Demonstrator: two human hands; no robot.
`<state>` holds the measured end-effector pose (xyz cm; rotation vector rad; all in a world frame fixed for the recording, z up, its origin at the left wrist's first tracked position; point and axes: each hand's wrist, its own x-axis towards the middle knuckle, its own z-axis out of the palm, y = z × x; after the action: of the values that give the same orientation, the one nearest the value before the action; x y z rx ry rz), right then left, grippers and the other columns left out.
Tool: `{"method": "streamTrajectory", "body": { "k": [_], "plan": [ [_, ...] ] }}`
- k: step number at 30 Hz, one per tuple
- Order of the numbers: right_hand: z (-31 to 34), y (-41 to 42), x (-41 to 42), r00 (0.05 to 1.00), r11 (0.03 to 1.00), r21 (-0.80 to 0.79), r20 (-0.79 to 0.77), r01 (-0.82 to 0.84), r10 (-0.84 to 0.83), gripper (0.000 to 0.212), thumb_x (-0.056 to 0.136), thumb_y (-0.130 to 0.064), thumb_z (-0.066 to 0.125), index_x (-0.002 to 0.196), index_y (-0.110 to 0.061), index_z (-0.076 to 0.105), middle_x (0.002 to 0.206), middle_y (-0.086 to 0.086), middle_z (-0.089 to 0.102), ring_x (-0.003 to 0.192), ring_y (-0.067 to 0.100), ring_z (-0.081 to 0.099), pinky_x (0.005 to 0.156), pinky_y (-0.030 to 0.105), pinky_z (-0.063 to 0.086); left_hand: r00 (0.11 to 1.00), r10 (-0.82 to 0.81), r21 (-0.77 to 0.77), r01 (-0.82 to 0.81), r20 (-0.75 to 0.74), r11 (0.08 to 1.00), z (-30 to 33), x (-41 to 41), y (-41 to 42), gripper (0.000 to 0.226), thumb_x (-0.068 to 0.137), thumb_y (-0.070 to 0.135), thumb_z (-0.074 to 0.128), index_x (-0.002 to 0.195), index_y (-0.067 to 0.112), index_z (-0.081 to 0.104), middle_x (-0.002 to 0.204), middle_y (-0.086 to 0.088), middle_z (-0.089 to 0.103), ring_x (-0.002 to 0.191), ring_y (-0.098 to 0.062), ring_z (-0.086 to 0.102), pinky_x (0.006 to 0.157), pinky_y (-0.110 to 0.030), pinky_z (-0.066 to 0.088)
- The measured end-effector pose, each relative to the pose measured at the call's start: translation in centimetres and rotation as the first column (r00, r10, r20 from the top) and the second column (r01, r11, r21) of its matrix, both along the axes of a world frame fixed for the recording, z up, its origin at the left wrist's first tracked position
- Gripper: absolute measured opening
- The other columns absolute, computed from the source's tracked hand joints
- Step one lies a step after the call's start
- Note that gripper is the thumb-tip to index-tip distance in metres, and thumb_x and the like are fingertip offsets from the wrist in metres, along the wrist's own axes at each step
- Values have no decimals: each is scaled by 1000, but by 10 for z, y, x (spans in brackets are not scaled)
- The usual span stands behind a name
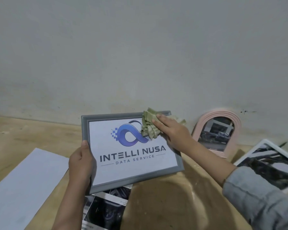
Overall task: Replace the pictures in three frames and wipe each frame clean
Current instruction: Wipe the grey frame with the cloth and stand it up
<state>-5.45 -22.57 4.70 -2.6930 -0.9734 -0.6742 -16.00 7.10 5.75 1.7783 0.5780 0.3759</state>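
Note:
A grey rectangular frame (179, 161) holds a white print with a blue infinity logo and the words INTELLI NUSA DATA SERVICE. My left hand (81, 161) grips its left edge and holds it tilted above the table. My right hand (170, 130) presses a crumpled green cloth (149, 127) on the glass near the frame's upper right corner. A pink arched frame (217, 130) with a dark car photo leans on the wall to the right. A white frame (271, 161) with a dark photo lies at the far right.
A blank white sheet (23, 185) lies on the wooden table (166, 200) at the left. Dark printed photos (105, 208) lie under the grey frame near the front. The grey wall (140, 55) stands close behind.

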Motion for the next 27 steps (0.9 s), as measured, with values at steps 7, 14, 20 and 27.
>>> {"method": "streamTrajectory", "body": {
  "k": [7,14,20,27],
  "plan": [
    [-34,-8,-50,999,1000,-25,32,-11,11,66,64,6,75,127,-9,58,128,19,58,102,32,55,82,42,52,1000,23,-12,-23,-3,1000,8,-5,0,46,101,41,32,71,7,40,66,-10,39,62,-20,36,55,-31,28],
    [-43,-22,-87,955,1000,-2,-297,-19,18,69,66,4,40,127,-23,57,126,4,61,107,26,61,76,35,57,997,77,-13,-77,-4,997,10,-7,3,48,101,42,31,69,8,37,66,-11,37,63,-22,35,56,-32,27],
    [24,-25,-71,654,998,56,-756,11,35,53,80,9,40,113,-23,67,109,-3,68,102,8,59,80,0,38,998,63,-8,-63,-1,998,10,-13,-4,47,101,43,31,68,9,36,64,-10,36,62,-22,33,55,-32,25],
    [90,8,-39,938,946,323,-336,31,85,55,73,9,44,119,-13,64,110,0,66,102,16,59,91,14,41,997,-43,82,39,56,996,22,-16,-22,47,101,38,32,64,9,34,62,-10,38,60,-21,35,55,-33,26]
  ]
}}
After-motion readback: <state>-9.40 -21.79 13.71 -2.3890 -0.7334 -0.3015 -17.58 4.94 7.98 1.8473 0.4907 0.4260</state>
